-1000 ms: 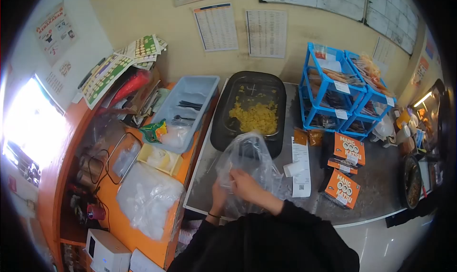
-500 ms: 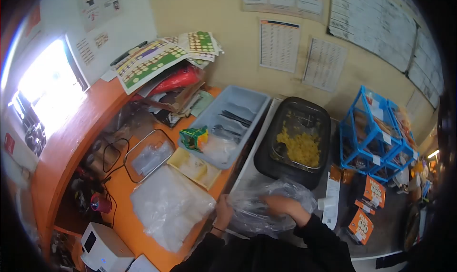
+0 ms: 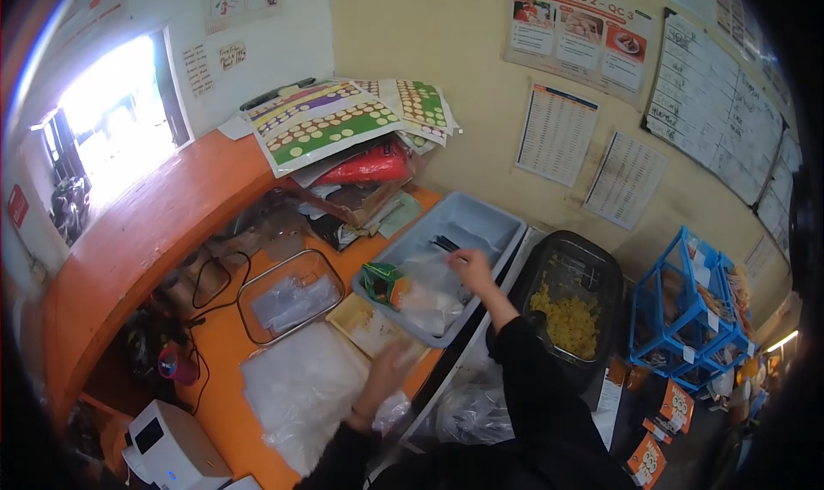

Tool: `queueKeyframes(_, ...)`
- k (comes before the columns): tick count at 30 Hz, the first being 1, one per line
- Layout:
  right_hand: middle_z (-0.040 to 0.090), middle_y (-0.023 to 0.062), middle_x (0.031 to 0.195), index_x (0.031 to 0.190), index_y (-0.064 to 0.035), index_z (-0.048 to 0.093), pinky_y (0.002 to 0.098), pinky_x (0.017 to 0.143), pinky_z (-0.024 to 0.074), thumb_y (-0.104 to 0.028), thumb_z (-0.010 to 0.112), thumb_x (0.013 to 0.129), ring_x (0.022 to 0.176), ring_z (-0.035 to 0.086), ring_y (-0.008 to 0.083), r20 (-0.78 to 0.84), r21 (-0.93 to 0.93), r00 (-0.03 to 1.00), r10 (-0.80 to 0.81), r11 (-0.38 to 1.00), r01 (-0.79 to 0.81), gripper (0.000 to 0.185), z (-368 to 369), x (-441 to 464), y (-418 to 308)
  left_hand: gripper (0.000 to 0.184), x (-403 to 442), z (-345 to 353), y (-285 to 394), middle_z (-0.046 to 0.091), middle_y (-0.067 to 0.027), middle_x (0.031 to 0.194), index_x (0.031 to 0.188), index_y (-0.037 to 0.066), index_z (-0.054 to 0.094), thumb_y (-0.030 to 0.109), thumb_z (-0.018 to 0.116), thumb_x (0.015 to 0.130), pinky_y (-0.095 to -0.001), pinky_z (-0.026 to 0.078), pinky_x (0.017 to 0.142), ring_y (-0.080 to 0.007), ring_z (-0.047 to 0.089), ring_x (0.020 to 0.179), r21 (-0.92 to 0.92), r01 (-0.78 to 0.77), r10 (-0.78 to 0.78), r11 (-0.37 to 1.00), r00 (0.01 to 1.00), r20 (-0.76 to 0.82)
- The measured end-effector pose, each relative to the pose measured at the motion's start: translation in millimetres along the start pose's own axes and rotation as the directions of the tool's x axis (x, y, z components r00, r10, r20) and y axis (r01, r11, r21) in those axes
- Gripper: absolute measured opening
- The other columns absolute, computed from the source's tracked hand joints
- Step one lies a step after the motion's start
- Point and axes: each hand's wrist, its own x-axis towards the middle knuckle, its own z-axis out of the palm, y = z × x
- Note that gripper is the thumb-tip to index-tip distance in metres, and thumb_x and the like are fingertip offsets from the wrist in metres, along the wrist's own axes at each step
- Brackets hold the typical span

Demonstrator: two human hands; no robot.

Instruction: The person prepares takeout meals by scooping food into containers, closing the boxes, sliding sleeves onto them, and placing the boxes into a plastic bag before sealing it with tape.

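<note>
My right hand (image 3: 472, 271) is over the blue-grey plastic tray (image 3: 506, 232), its fingers pinched on a thin clear plastic bag (image 3: 422, 267). Below it in the tray lie a green and orange packet (image 3: 382, 281), more clear plastic (image 3: 432, 308) and dark utensils (image 3: 445, 243). My left hand (image 3: 386, 377) is smeared by motion, above the stack of clear plastic sheets (image 3: 296, 387) and close to the yellow container (image 3: 354, 323); its fingers cannot be made out. A crumpled clear bag (image 3: 476, 414) rests on the counter near my body.
To the right stands a black pan (image 3: 614, 288) holding yellow chopped food (image 3: 566, 318). Further right are blue racks (image 3: 687, 318) and orange boxes (image 3: 674, 407). A wire-rimmed basket (image 3: 257, 318) and a white printer (image 3: 176, 447) occupy the orange desk.
Both hands have left the crumpled bag on the counter. My right hand has moved up and left over the tray, my left hand left toward the sheets. The view has shifted.
</note>
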Motion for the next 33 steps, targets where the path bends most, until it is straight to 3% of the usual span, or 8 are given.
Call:
queueKeyframes(4,0.060,0.0071,0.064,0.080,0.0010,0.061,0.0243,0.059,0.0413,-0.018,0.058,0.078,0.062,0.052,0.0099,-0.137,0.139,0.991,-0.004,0.990,0.023,0.020,-66.1,-9.8,-17.2,0.044,100.7,6.6,-29.6,0.054,-0.0204,0.102,0.116,0.002,0.043,0.003,0.052,0.073,-0.0398,0.041,0.083,-0.0341,0.053,0.093,0.408,-0.443,0.462,0.798,0.885,0.057)
queueKeyframes(7,0.060,0.0093,0.065,0.080,0.0020,0.061,0.0246,0.058,0.0420,-0.017,0.058,0.078,0.061,0.054,0.0117,-0.095,0.108,0.995,0.011,0.994,0.000,0.020,-121.2,-46.0,-29.7,0.040,134.6,15.5,-44.4,0.060,-0.0162,0.086,0.110,0.004,0.050,0.001,0.053,0.070,-0.0413,0.044,0.075,-0.0327,0.057,0.080,0.595,-0.213,-0.068,0.775,0.908,0.414)
queueKeyframes(16,0.055,-0.0012,0.062,0.082,0.0025,0.059,0.0195,0.053,0.0369,-0.007,0.055,0.078,0.057,0.047,0.0044,-0.176,0.240,0.959,0.222,0.955,-0.177,0.011,-200.1,-137.8,2.6,0.016,158.6,1.0,-44.2,0.060,-0.0130,0.071,0.081,0.002,0.062,0.006,0.062,0.066,-0.0323,0.045,0.065,-0.0271,0.058,0.071,0.296,-0.186,0.057,0.937,0.916,0.396)
queueKeyframes(20,0.055,0.0004,0.067,0.091,0.0008,0.060,0.0220,0.054,0.0383,-0.001,0.049,0.078,0.060,0.049,0.0058,-0.291,0.295,0.902,0.319,0.927,-0.232,0.017,-195.0,-143.3,-14.3,0.012,173.9,-13.0,-17.9,0.060,-0.0128,0.075,0.079,0.001,0.061,0.009,0.061,0.071,-0.0320,0.044,0.066,-0.0260,0.058,0.073,0.343,-0.385,0.265,0.857,0.900,0.347)
queueKeyframes(23,0.062,0.0101,0.092,0.103,-0.0031,0.058,0.0236,0.070,0.0433,0.000,0.052,0.076,0.079,0.057,0.0124,-0.422,0.149,0.896,0.137,0.986,-0.081,0.028,-172.8,-130.7,-12.5,0.013,171.2,-15.6,30.9,0.060,-0.0127,0.079,0.084,0.001,0.060,0.011,0.059,0.075,-0.0300,0.044,0.068,-0.0234,0.059,0.074,0.308,-0.385,0.278,0.870,0.899,0.339)
queueKeyframes(25,0.057,0.0140,0.105,0.109,-0.0036,0.055,0.0269,0.082,0.0407,-0.004,0.054,0.076,0.097,0.054,0.0193,-0.246,0.261,0.956,0.163,0.961,-0.096,0.033,-159.0,-122.0,-31.1,0.014,165.4,-9.9,64.3,0.060,-0.0135,0.081,0.085,0.000,0.059,0.011,0.058,0.076,-0.0300,0.044,0.068,-0.0240,0.059,0.074,0.285,-0.375,0.257,0.882,0.891,0.375)
queueKeyframes(28,0.060,0.0182,0.093,0.104,-0.0041,0.057,0.0308,0.071,0.0466,-0.012,0.056,0.075,0.080,0.060,0.0252,-0.262,-0.053,0.906,-0.334,0.942,0.332,0.031,-112.7,-106.7,-65.4,0.015,157.7,2.8,105.6,0.061,-0.0125,0.084,0.085,-0.001,0.058,0.011,0.057,0.078,-0.0302,0.044,0.070,-0.0230,0.059,0.077,0.172,-0.307,0.177,0.936,0.833,0.525)
queueKeyframes(33,0.055,0.0238,0.095,0.108,-0.0070,0.054,0.0356,0.062,0.0464,-0.013,0.058,0.074,0.071,0.060,0.0309,-0.096,-0.050,0.994,-0.042,0.998,0.037,0.034,-92.8,-106.0,-40.3,0.019,157.2,17.7,93.2,0.062,-0.0113,0.083,0.090,-0.001,0.055,0.011,0.059,0.076,-0.0300,0.045,0.070,-0.0230,0.059,0.079,-0.208,-0.234,0.287,0.950,0.914,0.285)
